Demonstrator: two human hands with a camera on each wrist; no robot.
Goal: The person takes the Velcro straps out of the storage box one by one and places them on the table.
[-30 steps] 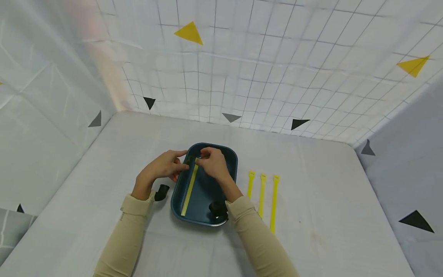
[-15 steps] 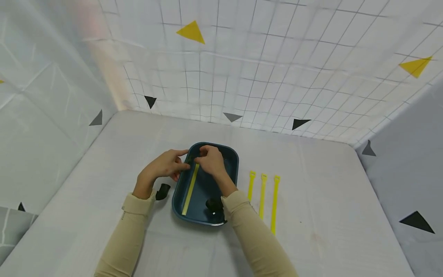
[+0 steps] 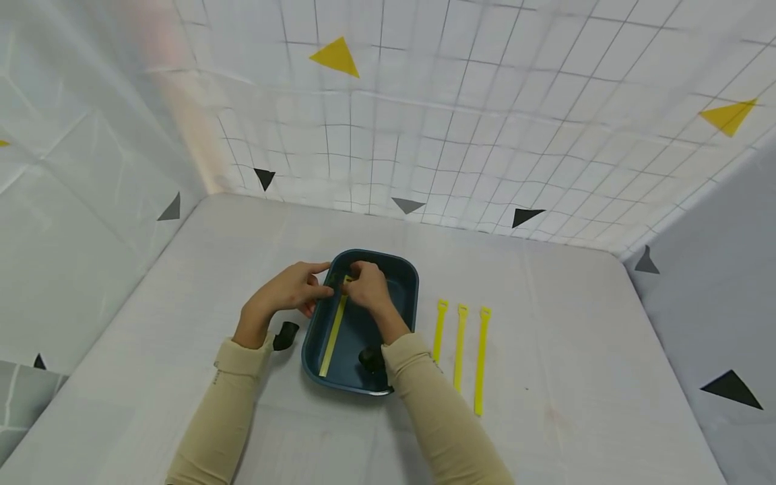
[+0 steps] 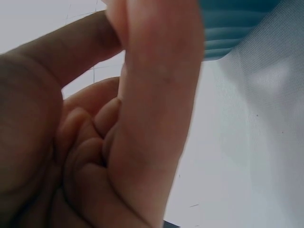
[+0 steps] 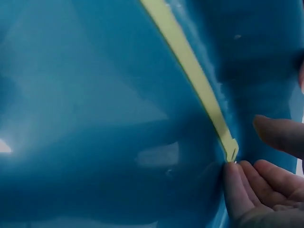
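Note:
A dark blue tray (image 3: 376, 337) sits on the table in the head view. My left hand (image 3: 291, 289) grips its left rim between index finger and thumb; the left wrist view shows the other fingers curled in. Inside the tray a long yellow cable tie (image 3: 333, 337) lies along the left side. My right hand (image 3: 370, 286) is over the tray, its fingertips pinching the slotted head end (image 5: 230, 151) of the tie, while one finger stands apart. A black elbow-shaped piece (image 3: 371, 360) lies in the tray, partly covered by my right sleeve.
Three more yellow cable ties (image 3: 481, 364) lie in a row on the table, right of the tray. Another black elbow-shaped piece (image 3: 285, 335) rests just left of the tray. Behind the table rises a white gridded sheet (image 3: 424, 135) with several triangles.
My right hand has shifted slightly down and toward me, so the tie's head shows beyond my fingertips. The left hand stays on the tray's rim.

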